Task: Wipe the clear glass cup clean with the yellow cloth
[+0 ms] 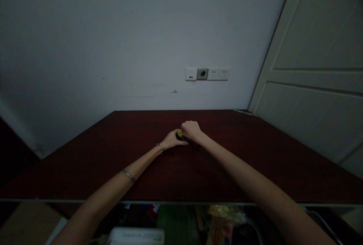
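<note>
From the head view, we look along a dark red table (pixel 136 124) with 2 bare forearms stretched over it, meeting near its middle. There we find a small black-and-yellow object (pixel 180 134), too small and dim to identify surely. The left hand (pixel 171 139) cups it from the left, its thumb on the near side and its fingers on the far side, clamped around it, presumably to steady it. The right hand (pixel 191 129) is curled into a fist against the object's right side; its fingers look together, but we cannot tell whether they pinch anything, since the knuckles hide the tips. That opposed placing suggests to us that 1 hand braces while the other works.
</note>
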Action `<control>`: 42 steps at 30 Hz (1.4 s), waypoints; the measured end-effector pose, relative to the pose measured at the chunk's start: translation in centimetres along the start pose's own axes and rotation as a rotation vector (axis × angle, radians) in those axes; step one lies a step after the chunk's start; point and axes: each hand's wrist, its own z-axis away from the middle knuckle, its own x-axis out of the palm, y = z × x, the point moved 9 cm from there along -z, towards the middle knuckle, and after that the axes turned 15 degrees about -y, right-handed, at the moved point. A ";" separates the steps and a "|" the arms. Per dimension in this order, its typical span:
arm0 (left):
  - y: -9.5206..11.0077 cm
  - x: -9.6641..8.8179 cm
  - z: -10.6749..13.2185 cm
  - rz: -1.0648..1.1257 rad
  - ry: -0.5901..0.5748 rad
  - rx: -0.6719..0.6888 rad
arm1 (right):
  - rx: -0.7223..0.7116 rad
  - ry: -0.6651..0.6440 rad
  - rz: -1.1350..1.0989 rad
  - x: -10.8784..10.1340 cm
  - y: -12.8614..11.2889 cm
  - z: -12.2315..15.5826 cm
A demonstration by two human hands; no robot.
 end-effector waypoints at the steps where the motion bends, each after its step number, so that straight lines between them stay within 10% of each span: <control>1: 0.1 0.0 0.1 -0.009 0.001 -0.003 | 0.024 0.004 -0.010 -0.1 0.1 0.0; 18: 0.5 0.4 0.3 -0.085 0.001 -0.051 | 0.104 -0.270 -0.237 -0.8 4.2 -1.0; 21: 0.6 0.3 0.3 -0.087 0.017 -0.063 | 0.173 -0.021 -0.239 -3.5 7.4 0.3; 25: 0.8 0.2 0.3 -0.081 0.037 -0.048 | -0.128 0.188 -0.086 -4.8 5.1 2.0; 30: 1.0 0.4 0.3 -0.099 0.012 -0.020 | -0.540 0.164 0.152 -1.5 -0.5 3.7; 42: 1.2 0.4 0.4 -0.121 0.004 -0.017 | -0.730 0.071 0.255 2.5 0.4 5.0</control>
